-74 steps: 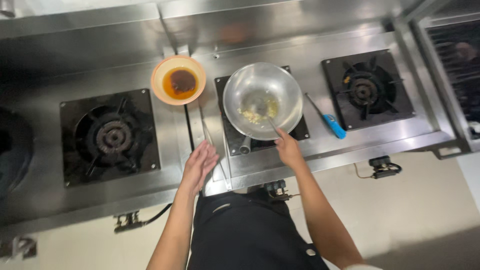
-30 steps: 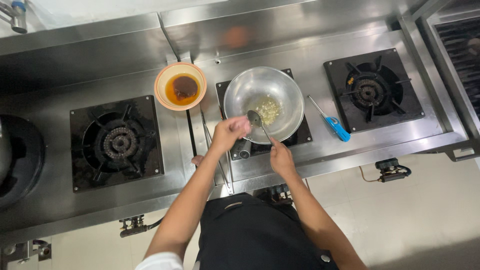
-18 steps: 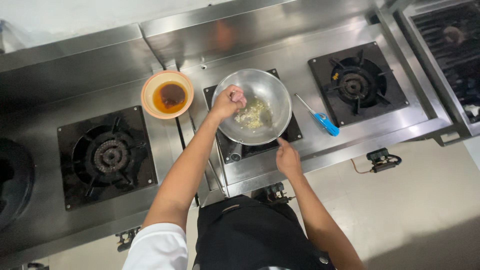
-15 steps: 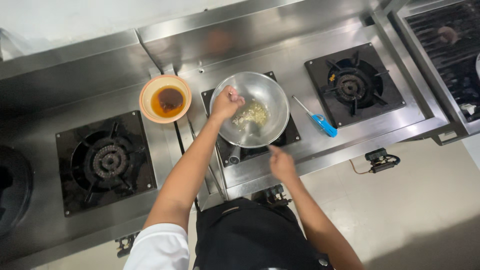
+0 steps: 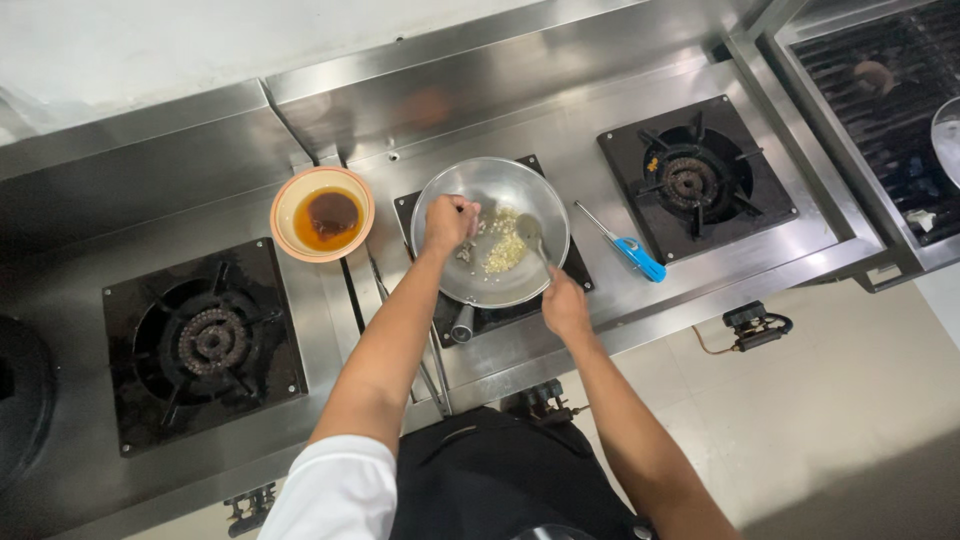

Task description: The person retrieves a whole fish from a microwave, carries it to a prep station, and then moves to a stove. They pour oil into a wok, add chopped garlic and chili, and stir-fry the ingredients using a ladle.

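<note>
Wok [image 5: 470, 190] sitting on middle burner, handle [image 5: 462, 322] pointing toward body. Chopped pale bits [image 5: 503, 250], maybe garlic, lying in wok centre. Left hand [image 5: 447, 223] hovering over wok, fingers [image 5: 468, 208] pinched together, apparently sprinkling something; contents of pinch too small to tell. Right hand [image 5: 563, 305] gripping spoon [image 5: 530, 232] handle at wok's near rim, fingers clenched around it, spoon bowl resting in wok just beside bits.

Orange bowl [image 5: 322, 213] with brown sauce standing on desk [image 5: 600, 300] just left of wok. Blue lighter [image 5: 625, 247] lying right of wok, apart from it. Empty burners [image 5: 205, 340] left and [image 5: 692, 180] right. Grill [image 5: 880, 110] at far right.

Doing it well, judging from this: keeping left hand high above hot metal, releasing pinch over centre, not rim. Stirring with spoon right away, spreading bits evenly, avoiding scorching. Keeping right wrist clear of wok edge. Watching sleeve near burner. Not knocking sauce bowl with left elbow.
</note>
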